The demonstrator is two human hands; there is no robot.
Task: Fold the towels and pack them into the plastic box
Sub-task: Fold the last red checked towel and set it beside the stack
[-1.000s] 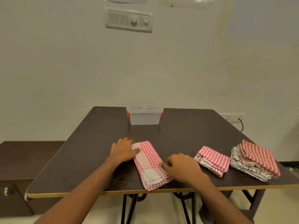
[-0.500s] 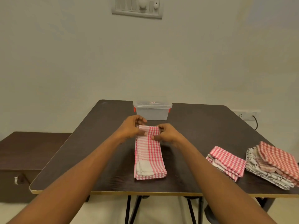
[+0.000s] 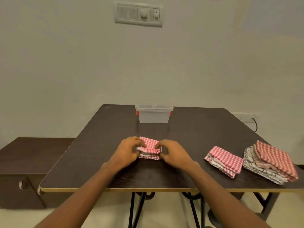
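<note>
Left grip [image 3: 130, 149], right grip [image 3: 172, 153] pinching towel [image 3: 150, 144], finishing fold; pile [image 3: 223, 161], stack [image 3: 269, 162] right of them waiting; box [image 3: 153, 115] beyond sitting lidded, apparently empty

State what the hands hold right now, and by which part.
Both grip the folded red-checked towel: the left hand pinches its left end, the right hand its right end.

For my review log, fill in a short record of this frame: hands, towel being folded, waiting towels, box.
left hand: pinches the red checked towel at its left end
right hand: pinches its right end
red checked towel: folded small, mid table
plastic box: far side, lid on, looks empty
folded red towel: right of the hands
towel stack: farther right
</note>
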